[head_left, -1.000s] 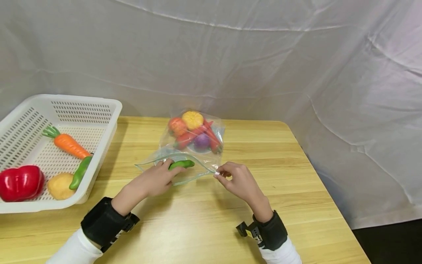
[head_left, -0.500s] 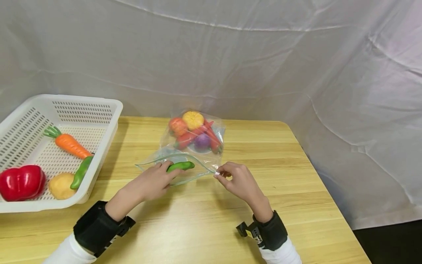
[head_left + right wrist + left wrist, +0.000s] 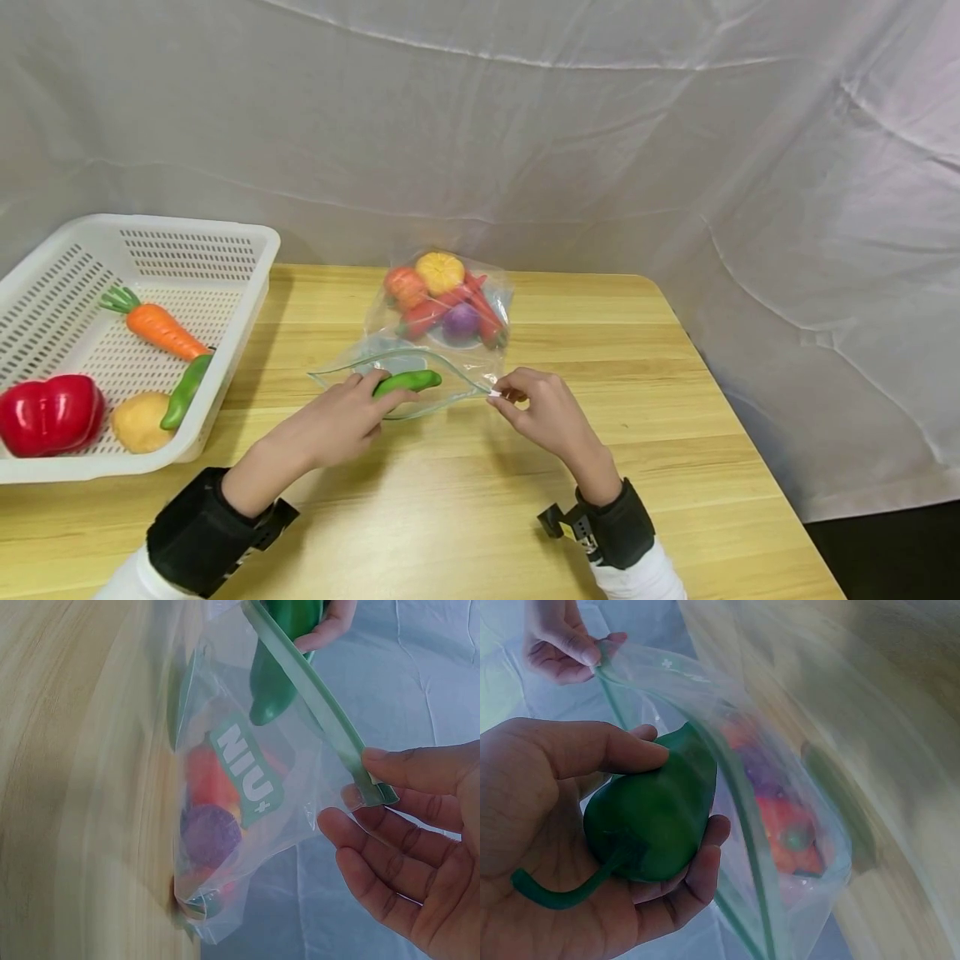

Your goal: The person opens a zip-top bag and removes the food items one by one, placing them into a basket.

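Observation:
A green pepper (image 3: 408, 382) with a curved stem (image 3: 570, 892) is held in my left hand (image 3: 333, 423), fingers and thumb curled around it. Its tip points into the mouth of a clear zip bag (image 3: 480, 364) with a green seal strip (image 3: 746, 810). At the bag's right corner, my right hand (image 3: 543, 408) pinches the strip between thumb and fingertips. Inside the bag lie a yellow pumpkin (image 3: 440, 272), an orange-red round vegetable (image 3: 405, 287), red peppers (image 3: 487, 321) and a purple round vegetable (image 3: 211, 835).
To the left stands a white perforated basket (image 3: 264, 250) holding a carrot (image 3: 161, 329), a red bell pepper (image 3: 52, 415), a yellowish potato (image 3: 140, 422) and a green pod-like vegetable (image 3: 185, 392). The wooden table (image 3: 600, 325) ends at a grey cloth (image 3: 480, 125) behind.
My left hand has shifted slightly left and toward me, showing more of the green pepper, whose tip stays at the bag's mouth. The right hand keeps its pinch in place.

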The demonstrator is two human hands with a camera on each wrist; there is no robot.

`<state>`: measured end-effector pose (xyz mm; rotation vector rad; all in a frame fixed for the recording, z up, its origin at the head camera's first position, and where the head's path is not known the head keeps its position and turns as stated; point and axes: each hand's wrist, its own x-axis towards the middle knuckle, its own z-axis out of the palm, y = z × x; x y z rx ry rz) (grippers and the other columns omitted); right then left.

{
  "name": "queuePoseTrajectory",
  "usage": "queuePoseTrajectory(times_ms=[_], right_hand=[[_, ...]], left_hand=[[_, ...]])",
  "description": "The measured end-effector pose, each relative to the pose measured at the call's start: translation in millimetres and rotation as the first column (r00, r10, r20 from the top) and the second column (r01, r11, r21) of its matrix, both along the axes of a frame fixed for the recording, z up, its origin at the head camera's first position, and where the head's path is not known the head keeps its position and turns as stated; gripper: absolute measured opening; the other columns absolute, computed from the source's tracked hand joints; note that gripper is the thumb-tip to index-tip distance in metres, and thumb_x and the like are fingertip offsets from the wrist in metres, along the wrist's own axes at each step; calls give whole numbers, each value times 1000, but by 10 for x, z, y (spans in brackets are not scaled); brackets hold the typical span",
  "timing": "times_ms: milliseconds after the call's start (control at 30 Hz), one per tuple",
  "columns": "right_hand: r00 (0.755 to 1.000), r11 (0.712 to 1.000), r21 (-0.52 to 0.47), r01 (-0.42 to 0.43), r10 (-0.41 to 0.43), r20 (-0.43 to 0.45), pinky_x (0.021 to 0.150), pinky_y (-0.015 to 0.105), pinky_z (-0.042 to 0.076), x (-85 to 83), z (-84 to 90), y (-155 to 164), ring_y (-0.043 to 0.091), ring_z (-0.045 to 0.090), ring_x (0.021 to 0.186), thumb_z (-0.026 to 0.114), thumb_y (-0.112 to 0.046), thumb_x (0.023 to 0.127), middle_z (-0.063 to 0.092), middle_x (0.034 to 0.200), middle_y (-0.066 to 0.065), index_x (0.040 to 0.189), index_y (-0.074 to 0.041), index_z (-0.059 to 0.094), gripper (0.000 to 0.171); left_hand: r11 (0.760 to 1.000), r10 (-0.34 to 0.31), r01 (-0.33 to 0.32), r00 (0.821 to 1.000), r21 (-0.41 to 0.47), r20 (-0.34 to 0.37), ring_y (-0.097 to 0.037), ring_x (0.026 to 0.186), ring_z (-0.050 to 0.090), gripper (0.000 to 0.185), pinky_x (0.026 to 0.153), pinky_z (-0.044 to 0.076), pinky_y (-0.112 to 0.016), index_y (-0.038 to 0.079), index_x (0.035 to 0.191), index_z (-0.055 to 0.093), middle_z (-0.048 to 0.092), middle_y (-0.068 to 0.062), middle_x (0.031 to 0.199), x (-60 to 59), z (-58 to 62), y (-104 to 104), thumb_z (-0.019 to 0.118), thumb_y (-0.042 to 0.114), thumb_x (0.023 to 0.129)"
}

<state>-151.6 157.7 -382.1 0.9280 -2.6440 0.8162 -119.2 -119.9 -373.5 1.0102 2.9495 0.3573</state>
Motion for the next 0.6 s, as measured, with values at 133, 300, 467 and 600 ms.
queuePoseTrajectory(times_ms=[133,300,467,600], right_hand=[[1000,1000,0,-2,2,-2,63,22,53,0,-4,5,10,62,67,73,-13,79,68,77,2,83,-6,70,8],[1000,1000,-1,-3,3,-4,63,22,53,3,3,8,10,63,67,73,-13,79,68,77,2,83,-6,70,8],[1000,1000,1,-4,4,-1,64,21,53,2,5,10,10,63,68,73,-12,79,68,77,2,83,-6,70,8],[1000,1000,-2,-4,4,4,64,21,53,3,8,9,10,63,68,73,-12,79,68,77,2,83,-6,70,8]], left_hand=[[1000,-4,4,1000,17,-5,-43,105,56,51,81,50,-51,18,129,53,51,-28,123,31,46,-25,55,-2,83],[999,-17,18,1000,29,-22,-41,105,56,52,78,52,-49,19,128,53,52,-26,122,63,71,-61,57,-3,81],[999,-7,7,1000,34,-14,-41,103,56,52,77,52,-49,20,129,52,51,-25,123,91,90,-99,58,-2,82],[999,17,-16,1000,47,-21,-41,104,56,50,77,52,-50,19,128,53,52,-25,123,122,98,-137,56,-1,82]])
